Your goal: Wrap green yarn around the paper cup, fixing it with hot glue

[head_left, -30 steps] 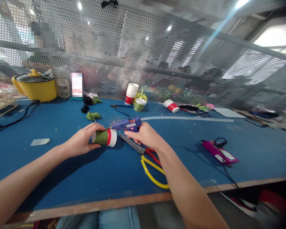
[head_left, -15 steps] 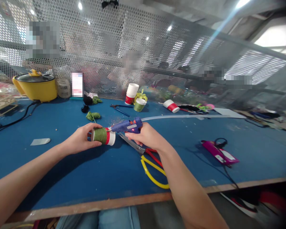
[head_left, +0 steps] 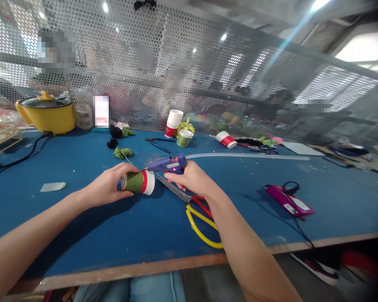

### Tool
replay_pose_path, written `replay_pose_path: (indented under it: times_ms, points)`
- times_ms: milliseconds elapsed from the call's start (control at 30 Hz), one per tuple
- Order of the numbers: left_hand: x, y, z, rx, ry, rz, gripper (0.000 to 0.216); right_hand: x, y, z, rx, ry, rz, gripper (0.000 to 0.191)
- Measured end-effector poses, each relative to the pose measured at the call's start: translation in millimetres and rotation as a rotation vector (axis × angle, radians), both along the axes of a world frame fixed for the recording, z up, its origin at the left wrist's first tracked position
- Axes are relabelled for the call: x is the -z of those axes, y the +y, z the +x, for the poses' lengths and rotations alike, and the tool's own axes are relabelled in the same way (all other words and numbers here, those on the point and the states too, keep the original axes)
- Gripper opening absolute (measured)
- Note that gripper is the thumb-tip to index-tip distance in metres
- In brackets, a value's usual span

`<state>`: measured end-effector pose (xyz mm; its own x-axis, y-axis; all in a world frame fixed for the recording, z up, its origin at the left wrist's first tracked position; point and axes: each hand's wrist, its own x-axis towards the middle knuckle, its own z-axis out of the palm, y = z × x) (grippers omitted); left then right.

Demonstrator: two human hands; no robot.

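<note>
Blue worktable [head_left: 82, 235] against a perforated metal screen [head_left: 208, 63]; bright ceiling lights [head_left: 105, 7], perhaps a louvred window [head_left: 349, 90] right.

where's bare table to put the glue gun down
Bare blue table lies between the wrapped cup and the near edge, and between the scissors and pink pouch. Crowded: the back row around the paper cups and yellow pot.

Cup [head_left: 137, 182]: green yarn wrap, red band, white rim. Glue gun [head_left: 166, 164]: blue, red lit spot. Table [head_left: 113, 235]: blue top, brown edge. Scissors [head_left: 189, 196]: yellow and red handles. Pot [head_left: 45, 116]: yellow, dark lid. Packet [head_left: 290, 202]: magenta. Screen [head_left: 145, 63]: grey, honeycomb perforation.
</note>
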<state>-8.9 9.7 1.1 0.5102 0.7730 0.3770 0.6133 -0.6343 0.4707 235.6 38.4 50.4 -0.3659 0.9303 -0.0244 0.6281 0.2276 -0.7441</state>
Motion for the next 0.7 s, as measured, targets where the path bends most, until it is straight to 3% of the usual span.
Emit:
replay_pose_path:
  times_ms: [700]
  points:
    - [6.9, 3.8, -1.0, 0.074, 0.092, 0.232, 0.038, 6.5, 10.2, 6.3, -0.055, 0.123, -0.110, 0.023]
